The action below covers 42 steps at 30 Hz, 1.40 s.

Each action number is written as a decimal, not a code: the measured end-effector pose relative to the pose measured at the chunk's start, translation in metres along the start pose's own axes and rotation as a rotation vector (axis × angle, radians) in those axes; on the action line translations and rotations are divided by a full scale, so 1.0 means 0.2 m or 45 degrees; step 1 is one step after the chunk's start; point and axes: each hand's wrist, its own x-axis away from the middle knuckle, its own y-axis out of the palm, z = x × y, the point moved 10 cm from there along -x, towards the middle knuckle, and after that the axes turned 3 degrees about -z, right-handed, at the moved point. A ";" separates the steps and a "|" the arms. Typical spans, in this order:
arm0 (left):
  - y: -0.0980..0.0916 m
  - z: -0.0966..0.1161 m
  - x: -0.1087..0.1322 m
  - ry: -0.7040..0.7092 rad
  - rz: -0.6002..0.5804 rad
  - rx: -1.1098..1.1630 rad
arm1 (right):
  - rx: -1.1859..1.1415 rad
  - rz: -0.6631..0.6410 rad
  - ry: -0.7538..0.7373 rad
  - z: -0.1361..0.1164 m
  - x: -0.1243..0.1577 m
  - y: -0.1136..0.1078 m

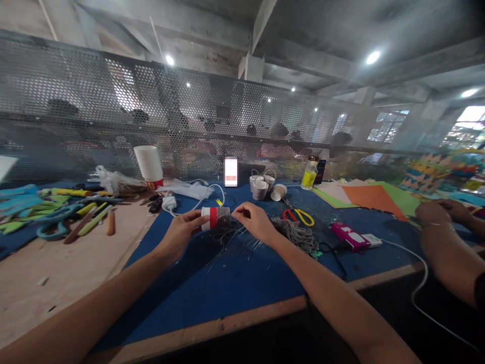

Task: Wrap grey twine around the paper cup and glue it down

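Both my hands hold a small paper cup (214, 218) sideways above the blue mat (242, 283). The cup is white with a red band and grey twine wound round part of it. My left hand (181, 233) grips its rim end. My right hand (254, 220) pinches the other end, fingers pressed together at the twine. Loose grey twine trails down from the cup to a heap of twine (297, 234) lying just right of my right wrist.
Yellow-handled scissors (301, 216), wrapped cups (261, 187), a glue bottle (309, 173), a stack of white cups (149, 165), a phone (231, 172) and a charger cable lie around. Tools and foam scraps cover the left. Another person's hands (441, 215) work at the right over coloured paper.
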 end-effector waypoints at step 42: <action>0.17 0.00 0.06 -0.039 -0.315 -0.256 | 0.066 0.041 -0.247 -0.16 0.01 -0.06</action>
